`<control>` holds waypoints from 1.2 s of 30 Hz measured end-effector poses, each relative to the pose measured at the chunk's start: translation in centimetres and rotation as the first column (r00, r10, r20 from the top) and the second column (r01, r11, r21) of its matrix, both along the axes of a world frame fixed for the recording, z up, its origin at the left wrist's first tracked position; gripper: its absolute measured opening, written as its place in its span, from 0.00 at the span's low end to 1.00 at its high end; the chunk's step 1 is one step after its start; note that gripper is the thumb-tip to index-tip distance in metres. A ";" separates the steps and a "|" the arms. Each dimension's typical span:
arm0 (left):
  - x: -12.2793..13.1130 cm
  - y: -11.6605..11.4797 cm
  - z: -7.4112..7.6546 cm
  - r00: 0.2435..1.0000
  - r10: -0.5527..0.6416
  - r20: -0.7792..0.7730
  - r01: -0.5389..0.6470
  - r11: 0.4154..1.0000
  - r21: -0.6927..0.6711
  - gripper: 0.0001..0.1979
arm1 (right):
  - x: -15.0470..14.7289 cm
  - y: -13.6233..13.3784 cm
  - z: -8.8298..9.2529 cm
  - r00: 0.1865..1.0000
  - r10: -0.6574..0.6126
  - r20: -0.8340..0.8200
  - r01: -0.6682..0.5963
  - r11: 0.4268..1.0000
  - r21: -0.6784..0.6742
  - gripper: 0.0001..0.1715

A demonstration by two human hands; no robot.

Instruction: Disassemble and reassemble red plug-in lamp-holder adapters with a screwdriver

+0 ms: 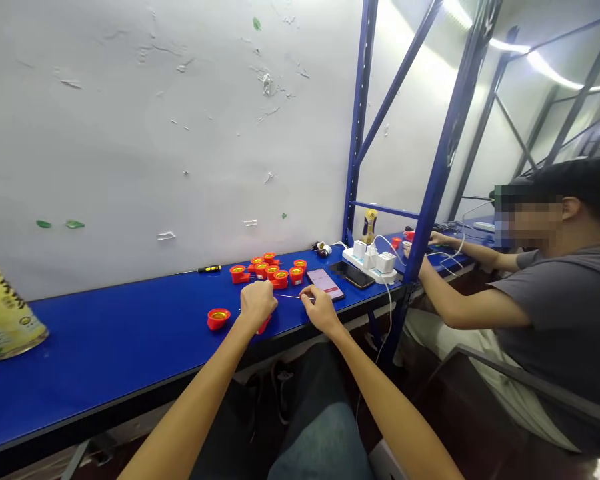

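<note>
My left hand (257, 303) is closed in a fist over a red plastic part (263, 325) at the front of the blue bench (130, 333). My right hand (320, 307) is closed in a pinch on one end of a thin wire (289, 296) that runs across to the left hand. A single red cup-shaped part with a yellow centre (218, 318) lies just left of the left hand. Several more red parts (273, 268) are clustered behind the hands.
A phone with a lit screen (325, 283) and a dark phone (353, 274) lie right of the hands, beside a white power strip (375, 263). A screwdriver (209, 269) lies by the wall. A bottle (5, 313) stands far left. Another person (540, 293) works at the right.
</note>
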State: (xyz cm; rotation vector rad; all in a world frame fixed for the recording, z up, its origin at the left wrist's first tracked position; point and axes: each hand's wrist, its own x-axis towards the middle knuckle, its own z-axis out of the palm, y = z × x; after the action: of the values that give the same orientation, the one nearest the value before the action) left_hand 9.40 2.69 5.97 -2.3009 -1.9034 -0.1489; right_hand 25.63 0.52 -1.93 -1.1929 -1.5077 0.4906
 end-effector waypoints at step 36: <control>-6.0 -6.9 -5.8 0.935 -0.123 0.334 0.091 0.990 0.112 0.13 | -11.8 1.4 2.9 0.586 0.315 -0.747 -0.597 0.791 -0.135 0.17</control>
State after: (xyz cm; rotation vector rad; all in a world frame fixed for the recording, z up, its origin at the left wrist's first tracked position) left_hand 3.37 -4.18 0.17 -2.4407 -1.8634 -0.6769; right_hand 13.82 1.94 1.01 -0.7009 -1.0421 1.4860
